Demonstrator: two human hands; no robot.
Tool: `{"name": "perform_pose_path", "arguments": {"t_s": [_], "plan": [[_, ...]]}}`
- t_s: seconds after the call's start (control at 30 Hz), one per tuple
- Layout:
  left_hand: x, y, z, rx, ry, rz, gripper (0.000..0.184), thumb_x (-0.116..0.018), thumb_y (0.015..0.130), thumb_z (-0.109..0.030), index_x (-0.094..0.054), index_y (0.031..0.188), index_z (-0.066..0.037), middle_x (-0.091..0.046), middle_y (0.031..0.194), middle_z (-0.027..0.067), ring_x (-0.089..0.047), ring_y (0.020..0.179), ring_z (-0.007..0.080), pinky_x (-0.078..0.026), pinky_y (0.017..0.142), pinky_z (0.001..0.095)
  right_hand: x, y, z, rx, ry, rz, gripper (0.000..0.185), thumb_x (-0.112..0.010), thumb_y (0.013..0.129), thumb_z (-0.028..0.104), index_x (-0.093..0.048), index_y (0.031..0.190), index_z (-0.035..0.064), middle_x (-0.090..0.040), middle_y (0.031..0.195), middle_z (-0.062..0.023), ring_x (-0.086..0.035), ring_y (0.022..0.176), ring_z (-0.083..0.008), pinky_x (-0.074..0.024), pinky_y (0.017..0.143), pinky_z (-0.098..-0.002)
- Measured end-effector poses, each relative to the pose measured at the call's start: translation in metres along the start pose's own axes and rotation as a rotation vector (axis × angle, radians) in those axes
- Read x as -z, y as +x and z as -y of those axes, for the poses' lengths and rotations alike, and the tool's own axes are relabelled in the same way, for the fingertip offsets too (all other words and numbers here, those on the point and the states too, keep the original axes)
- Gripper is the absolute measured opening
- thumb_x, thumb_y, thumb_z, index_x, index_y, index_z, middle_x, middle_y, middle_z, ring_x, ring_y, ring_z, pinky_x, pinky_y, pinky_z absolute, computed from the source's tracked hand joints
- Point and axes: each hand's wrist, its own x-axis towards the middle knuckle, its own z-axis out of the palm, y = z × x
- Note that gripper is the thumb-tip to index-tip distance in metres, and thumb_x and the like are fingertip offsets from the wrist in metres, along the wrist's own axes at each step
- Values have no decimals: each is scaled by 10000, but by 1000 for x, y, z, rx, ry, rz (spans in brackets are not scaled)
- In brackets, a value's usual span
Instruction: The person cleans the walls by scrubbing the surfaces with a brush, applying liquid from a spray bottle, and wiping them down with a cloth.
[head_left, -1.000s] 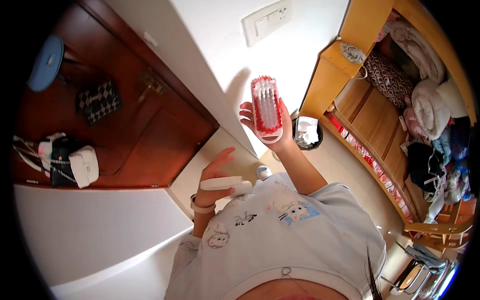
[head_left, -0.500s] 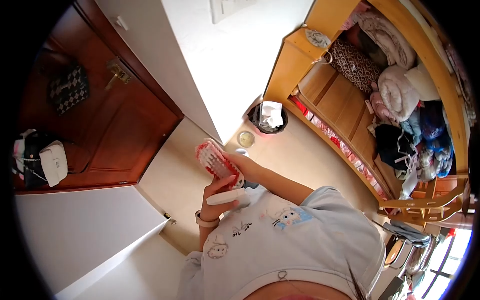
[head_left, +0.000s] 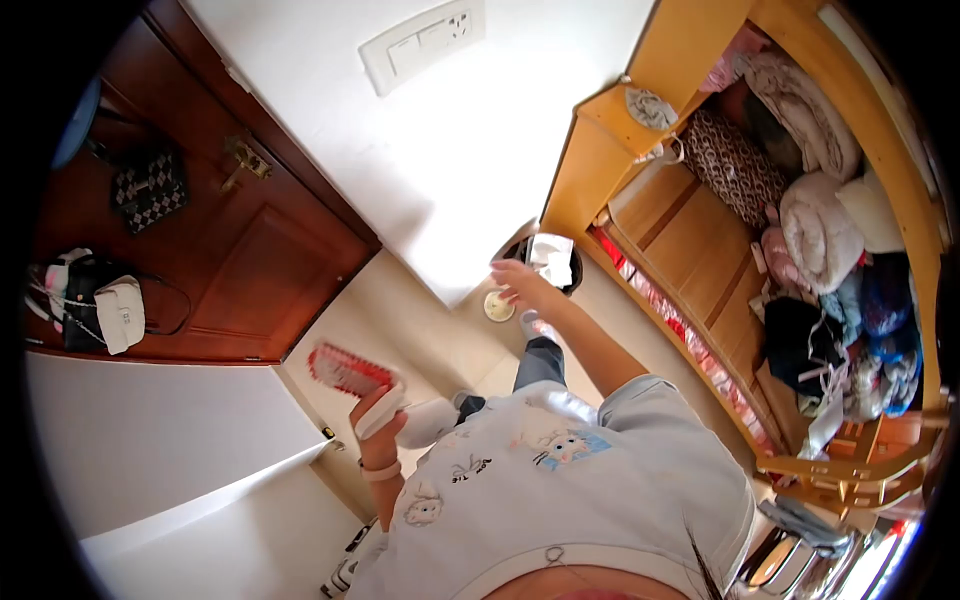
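Brush (head_left: 350,368), red-and-white, is carried on the left side of the person's body, to the left of the waste bin (head_left: 577,270) and well apart from it. In the head view, its bristles are blurred.

Handling: the brush should prove light, with a stiff body and bristles that flex; low fragility is expected. Recommended hold: the sides or bare end of the body, clear of the bristles. Any wet surface could be slippery; wetness cannot be judged.

The left grip (head_left: 376,428) is clamped on the brush, together with a smooth white piece (head_left: 378,412) nearer the palm. Whether the two are joined cannot be told. The right grip (head_left: 522,284) has its fingers apart, holds nothing visible, and overlaps the bin's near left edge in the line of sight.

Surface: pale floor (head_left: 410,310) carries the bin and, just beside it, a round dish (head_left: 499,306).

Room: a white wall (head_left: 500,150) rises behind the bin; a dark red door (head_left: 280,260) stands left of it, and a wooden bed (head_left: 690,225) with bundled bedding (head_left: 822,235) stands right.
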Motion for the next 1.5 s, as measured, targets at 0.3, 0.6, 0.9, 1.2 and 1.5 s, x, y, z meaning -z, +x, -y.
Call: {"name": "perform_pose_path", "arguments": {"t_s": [0.3, 0.6, 0.9, 1.2, 1.5], "plan": [[-84, 44, -2, -77, 151, -295, 447, -659, 635, -63, -576, 1061, 47, -586, 1004, 86, -544, 896, 171, -443, 784, 277, 247, 113, 43, 81, -1190, -483, 773, -592, 728, 477, -324, 1341, 90, -289, 1334, -302, -327, 1210, -454, -286, 995, -503], [-177, 68, -7, -127, -278, -444, 518, -590, 672, -21, -483, 1178, 13, -556, 1046, 85, -534, 820, 182, -463, 709, 294, 385, 174, 142, 120, -1531, -930, 584, -570, 727, 444, -440, 1262, 248, -418, 1259, -195, -408, 1139, -386, -386, 887, -476], [-165, 56, -28, -88, 110, -503, 406, -657, 637, -40, -599, 1035, 16, -614, 896, 61, -570, 809, 139, -455, 707, 254, 465, 241, 109, -189, -1225, -836, 720, -587, 788, 332, -251, 1346, 24, -539, 1149, -121, -534, 1008, -239, -456, 829, -362], [-117, 66, -16, -17, -56, -470, 429, -647, 640, -41, -582, 1061, 14, -587, 873, 37, -539, 778, 128, -436, 685, 245, 342, 196, 87, 193, 327, -109, 620, -590, 787, 259, -342, 1299, 14, -512, 1176, -114, -506, 1062, -272, -433, 873, -387], [-36, 67, -40, -120, 31, -448, 429, -635, 639, -45, -583, 1059, 26, -587, 852, 34, -533, 765, 119, -422, 668, 231, 42, 129, 184, 870, 508, -282, 524, -562, 785, 142, -366, 1260, 42, -451, 1169, -112, -449, 1039, -232, -371, 902, -363]]}}
